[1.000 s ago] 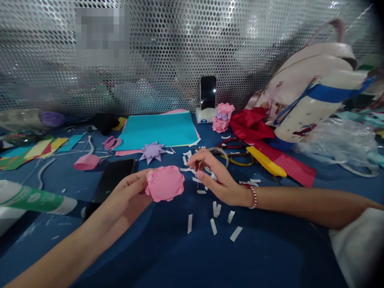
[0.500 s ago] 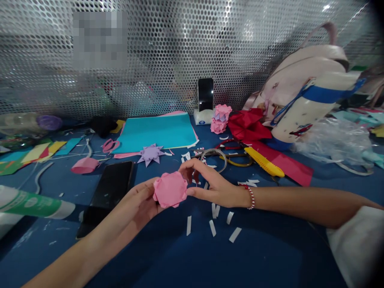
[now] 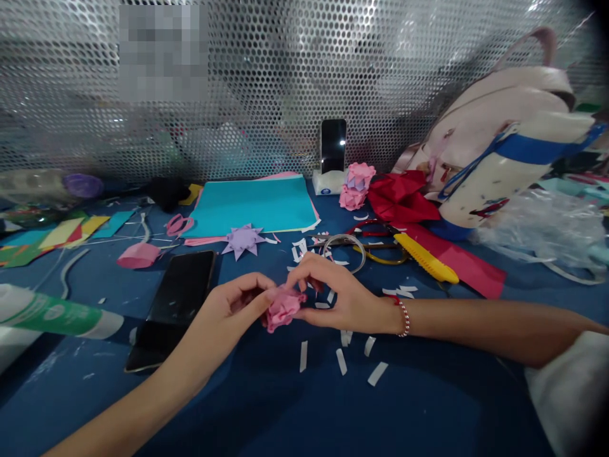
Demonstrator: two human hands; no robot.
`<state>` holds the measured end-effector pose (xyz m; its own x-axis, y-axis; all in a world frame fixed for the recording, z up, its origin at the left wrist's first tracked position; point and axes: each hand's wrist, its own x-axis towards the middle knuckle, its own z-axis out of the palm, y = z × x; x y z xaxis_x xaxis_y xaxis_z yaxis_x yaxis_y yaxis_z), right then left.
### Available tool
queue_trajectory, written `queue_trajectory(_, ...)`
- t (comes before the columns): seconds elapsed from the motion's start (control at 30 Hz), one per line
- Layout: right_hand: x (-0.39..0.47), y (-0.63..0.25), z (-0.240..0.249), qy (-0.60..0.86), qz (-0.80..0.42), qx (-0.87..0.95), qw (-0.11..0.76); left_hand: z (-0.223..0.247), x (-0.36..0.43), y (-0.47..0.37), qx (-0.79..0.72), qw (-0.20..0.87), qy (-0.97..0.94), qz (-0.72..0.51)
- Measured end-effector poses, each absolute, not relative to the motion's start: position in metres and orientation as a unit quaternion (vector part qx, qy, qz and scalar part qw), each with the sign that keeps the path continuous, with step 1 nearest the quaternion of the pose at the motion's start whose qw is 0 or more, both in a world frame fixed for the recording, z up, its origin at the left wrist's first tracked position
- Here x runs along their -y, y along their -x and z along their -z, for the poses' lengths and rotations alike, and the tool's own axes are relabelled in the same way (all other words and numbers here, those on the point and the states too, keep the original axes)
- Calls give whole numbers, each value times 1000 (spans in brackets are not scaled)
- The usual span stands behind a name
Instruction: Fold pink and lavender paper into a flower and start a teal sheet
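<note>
A small pink folded-paper piece [image 3: 284, 309] with crimped edges is held between both hands above the blue table. My left hand [image 3: 238, 304] pinches it from the left, thumb on the near side. From the right, my right hand [image 3: 337, 292] grips it between thumb and fingers; a red and beaded bracelet circles that wrist. Behind the hands lies a purple paper star [image 3: 243, 240]. Several white paper strips [image 3: 341, 362] are scattered in front of and under my right hand. Farther back stands a pink and purple folded-paper stack [image 3: 356, 186].
A black phone [image 3: 174, 308] and a glue tube [image 3: 61, 312] lie at left. Blue paper sheets [image 3: 247, 206] sit at the back. Scissors [image 3: 380, 257], a roll of tape [image 3: 349, 240] and a yellow cutter [image 3: 425, 258] are at right, near a bottle [image 3: 504, 174] and a backpack [image 3: 499, 101].
The pink paper piece has turned from its flat face to its crimped side. My left hand has moved right and now pinches with its thumb; my right hand has closed onto the piece.
</note>
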<state>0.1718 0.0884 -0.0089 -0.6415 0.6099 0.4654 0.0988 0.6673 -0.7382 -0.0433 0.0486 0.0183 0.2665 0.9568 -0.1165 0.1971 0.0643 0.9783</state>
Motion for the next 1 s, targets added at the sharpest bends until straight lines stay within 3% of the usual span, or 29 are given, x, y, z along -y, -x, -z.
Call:
queue_trajectory(0.13, -87, -172, 10, 216, -334, 833, 384, -15, -45, 43, -482, 500, -604, -390)
queue_trajectory(0.47, -87, -172, 8, 227, -329, 841, 365, -9, -42, 45, -474, 252, -751, -383)
queue_trajectory(0.83, -86, -171, 7, 230, -324, 841, 368, -14, -38, 40, -439, 134, -807, -371)
queue_trajectory(1.0, -88, -171, 10, 234, -341, 834, 365, -11, -41, 41, -451, 196, -785, -376)
